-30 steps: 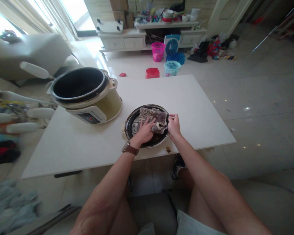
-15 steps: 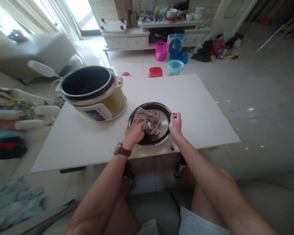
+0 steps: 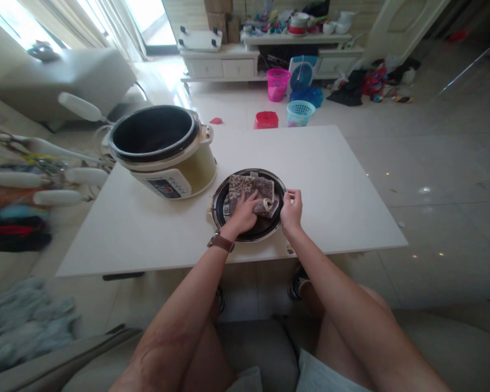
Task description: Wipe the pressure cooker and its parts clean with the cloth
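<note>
A round dark cooker lid (image 3: 220, 202) lies upside down on the white table (image 3: 335, 179) in front of me. A brown patterned cloth (image 3: 256, 188) rests inside it. My left hand (image 3: 244, 214), with a brown watch at the wrist, presses down on the cloth, fingers bent over it. My right hand (image 3: 292, 207) pinches the lid's right rim. An open cream-coloured electric cooker (image 3: 163, 149) with a dark inner pot stands on the table to the left of the lid.
Clothes-rack bars with hangers (image 3: 36, 174) reach in at the left by the table edge. Pink (image 3: 277, 83) and light blue (image 3: 299, 112) baskets and a red tub (image 3: 266, 120) stand on the floor beyond the table. My knees are below the table's near edge.
My left hand slid the cloth from the lid's left side back toward its middle and right. The right hand has stayed on the rim.
</note>
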`<state>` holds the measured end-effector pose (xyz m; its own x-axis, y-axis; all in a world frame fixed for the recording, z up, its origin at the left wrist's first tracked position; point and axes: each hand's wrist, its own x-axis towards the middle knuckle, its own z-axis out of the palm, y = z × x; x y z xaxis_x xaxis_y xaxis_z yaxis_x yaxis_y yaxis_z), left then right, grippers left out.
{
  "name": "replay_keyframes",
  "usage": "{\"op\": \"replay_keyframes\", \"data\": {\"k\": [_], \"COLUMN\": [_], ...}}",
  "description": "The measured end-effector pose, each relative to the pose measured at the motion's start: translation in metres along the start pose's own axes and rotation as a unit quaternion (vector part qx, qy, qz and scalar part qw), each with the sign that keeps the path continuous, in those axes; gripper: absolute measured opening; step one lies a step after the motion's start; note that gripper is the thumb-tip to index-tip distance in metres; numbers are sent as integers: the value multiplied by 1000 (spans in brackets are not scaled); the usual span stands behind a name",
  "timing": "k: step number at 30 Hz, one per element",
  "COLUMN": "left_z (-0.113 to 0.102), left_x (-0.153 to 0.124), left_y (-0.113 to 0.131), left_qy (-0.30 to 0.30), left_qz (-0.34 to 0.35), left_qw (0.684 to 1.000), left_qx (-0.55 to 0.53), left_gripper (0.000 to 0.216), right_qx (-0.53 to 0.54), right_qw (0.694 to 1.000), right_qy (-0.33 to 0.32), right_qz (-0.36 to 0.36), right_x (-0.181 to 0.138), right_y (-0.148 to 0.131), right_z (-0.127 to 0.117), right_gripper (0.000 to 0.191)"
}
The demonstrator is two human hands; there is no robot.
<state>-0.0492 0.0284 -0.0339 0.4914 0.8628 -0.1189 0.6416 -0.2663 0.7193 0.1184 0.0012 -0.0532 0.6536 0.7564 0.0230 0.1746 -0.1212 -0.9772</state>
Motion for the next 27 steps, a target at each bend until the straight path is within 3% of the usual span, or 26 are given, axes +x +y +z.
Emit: {"op": "replay_keyframes", "data": {"k": [4,7,10,14,16,23,27], "left_z": [-9,-22,-33,-37,-36,-29,-14], "left_x": [-11,-22,-30,-32,-30,-39,-36], "left_y": [10,8,2,-5,-7,-2,17], "left_qy": [-107,-125,-99,8,27,-17,-26], "left_qz": [47,25,-14,-55,-63,-44,36], "left_qw": [993,992,993,992,992,997,960], "left_qx": [4,17,61,114,104,-66,-277], "left_gripper": [70,73,76,67,67,65,43], "right_qx": [28,43,47,41,33,32,62], "right_qw": [999,997,997,999,999,999,998], "right_qy": [10,24,20,8,6,16,15], "right_qz": [33,58,63,30,16,1,23], "right_x": [5,8,9,5,3,1,3], "right_y": [8,13,16,12,9,4,4], "right_z": [-1,-2,-4,-3,-2,-2,-4], "right_gripper": [20,22,28,32,33,34,39]}}
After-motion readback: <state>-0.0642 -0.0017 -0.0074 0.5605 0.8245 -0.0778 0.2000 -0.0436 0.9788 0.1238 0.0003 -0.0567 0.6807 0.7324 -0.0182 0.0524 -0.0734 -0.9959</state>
